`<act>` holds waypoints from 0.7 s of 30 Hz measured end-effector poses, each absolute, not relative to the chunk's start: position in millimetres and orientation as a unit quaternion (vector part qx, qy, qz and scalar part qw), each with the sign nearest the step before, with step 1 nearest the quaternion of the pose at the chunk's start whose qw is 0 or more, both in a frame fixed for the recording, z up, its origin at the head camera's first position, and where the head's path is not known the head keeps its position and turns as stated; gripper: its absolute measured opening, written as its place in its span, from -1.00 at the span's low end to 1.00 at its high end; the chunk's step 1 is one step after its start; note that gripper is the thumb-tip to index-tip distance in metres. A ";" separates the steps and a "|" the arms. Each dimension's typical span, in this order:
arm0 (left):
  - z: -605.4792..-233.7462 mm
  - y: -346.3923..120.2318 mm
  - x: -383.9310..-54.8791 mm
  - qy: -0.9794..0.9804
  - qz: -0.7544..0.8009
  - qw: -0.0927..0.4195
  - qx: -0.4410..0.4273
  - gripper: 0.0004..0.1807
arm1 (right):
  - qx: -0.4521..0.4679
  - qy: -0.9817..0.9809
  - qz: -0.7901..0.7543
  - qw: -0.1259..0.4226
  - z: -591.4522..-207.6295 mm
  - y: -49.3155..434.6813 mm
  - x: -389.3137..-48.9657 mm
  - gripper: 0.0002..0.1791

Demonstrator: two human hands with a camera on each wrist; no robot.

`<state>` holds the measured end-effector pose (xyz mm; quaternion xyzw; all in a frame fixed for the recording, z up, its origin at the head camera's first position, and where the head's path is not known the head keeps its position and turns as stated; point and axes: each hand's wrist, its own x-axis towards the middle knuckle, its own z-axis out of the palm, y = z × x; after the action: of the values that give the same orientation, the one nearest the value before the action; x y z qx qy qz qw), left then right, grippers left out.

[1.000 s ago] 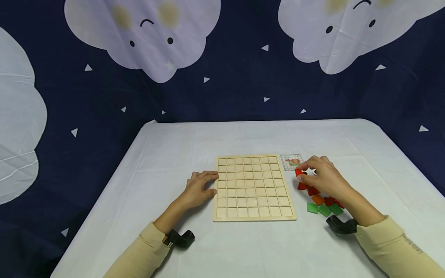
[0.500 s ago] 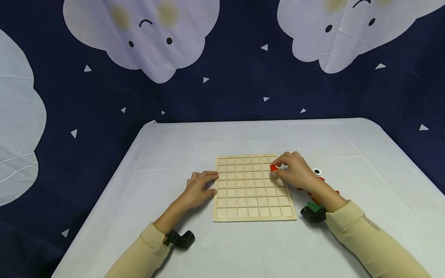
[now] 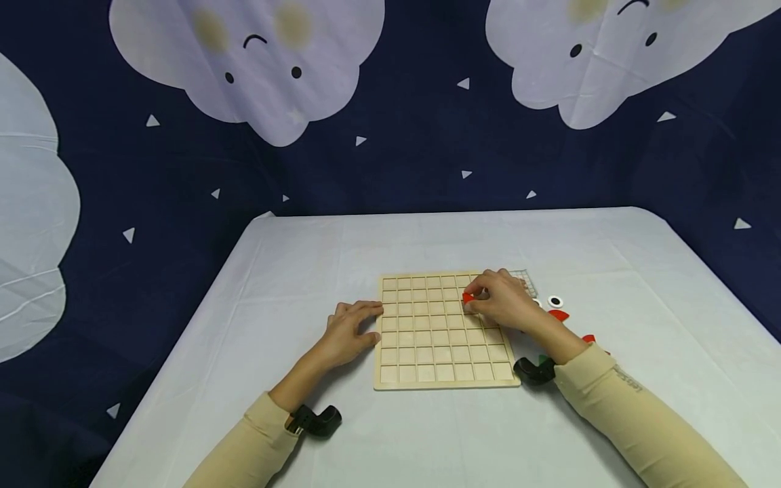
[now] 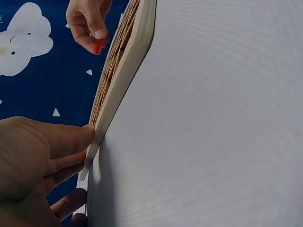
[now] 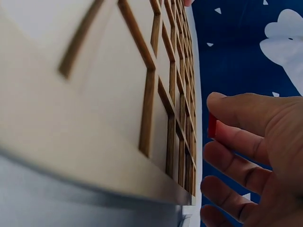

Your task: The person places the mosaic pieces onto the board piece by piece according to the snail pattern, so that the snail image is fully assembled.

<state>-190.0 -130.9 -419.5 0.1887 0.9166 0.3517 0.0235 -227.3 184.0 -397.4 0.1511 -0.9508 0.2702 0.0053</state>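
Observation:
A square wooden grid board (image 3: 421, 354) lies on the table. Against its left edge rests my left hand (image 3: 346, 333), thumb and fingers spread and relaxed; the left wrist view shows the thumb (image 4: 71, 138) touching the board's side. Over the upper right cells, my right hand (image 3: 508, 299) pinches a small red tile (image 3: 467, 297) between thumb and index finger. From the right wrist, the red tile (image 5: 211, 126) appears edge-on, with the other fingers loosely bent below it. All the board cells I can see hold no tile.
Right of the board, a picture card (image 3: 526, 276) is partly covered by the right hand. Loose pieces lie nearby: a round eye tile (image 3: 555, 301), a red curved tile (image 3: 558, 315) and others mostly hidden under the right forearm. Dark cloud-print fabric (image 3: 403, 176) hangs behind the table.
My right hand has carried the red tile leftward from the loose pieces to above the board's upper right cells. My left hand has stayed at the board's left edge.

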 end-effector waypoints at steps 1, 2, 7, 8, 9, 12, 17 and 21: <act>-419.5 -130.8 -189.9 0.917 0.352 0.023 0.188 -0.48 | 0.153 -0.951 0.270 0.004 -398.0 184.0 -227.7 -0.70; -419.3 -130.7 -189.8 0.917 0.352 0.023 0.188 -0.48 | 0.154 -0.951 0.269 0.003 -398.5 184.0 -228.0 -0.71; -419.2 -130.4 -189.7 0.917 0.353 0.023 0.186 -0.48 | 0.166 -0.952 0.259 -0.001 -400.7 184.5 -229.5 -0.77; -419.2 -130.3 -189.7 0.917 0.353 0.023 0.186 -0.48 | 0.167 -0.952 0.257 -0.002 -400.8 184.5 -229.7 -0.78; -419.2 -130.2 -189.8 0.917 0.354 0.022 0.186 -0.48 | 0.169 -0.952 0.256 -0.002 -401.0 184.6 -229.9 -0.78; -419.5 -130.1 -190.1 0.916 0.355 0.024 0.185 -0.48 | 0.173 -0.951 0.256 -0.003 -401.3 184.7 -230.1 -0.78; -419.4 -129.9 -190.1 0.915 0.356 0.025 0.185 -0.48 | 0.173 -0.951 0.256 -0.008 -400.7 184.9 -229.5 -0.76; -418.7 -129.3 -189.8 0.916 0.357 0.022 0.184 -0.48 | 0.175 -0.953 0.247 -0.012 -400.2 184.9 -229.8 -0.76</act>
<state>-189.8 -129.3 -418.7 0.1838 0.9156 0.3569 0.0225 -229.8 184.9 -400.2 0.1752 -0.9529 0.2473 -0.0116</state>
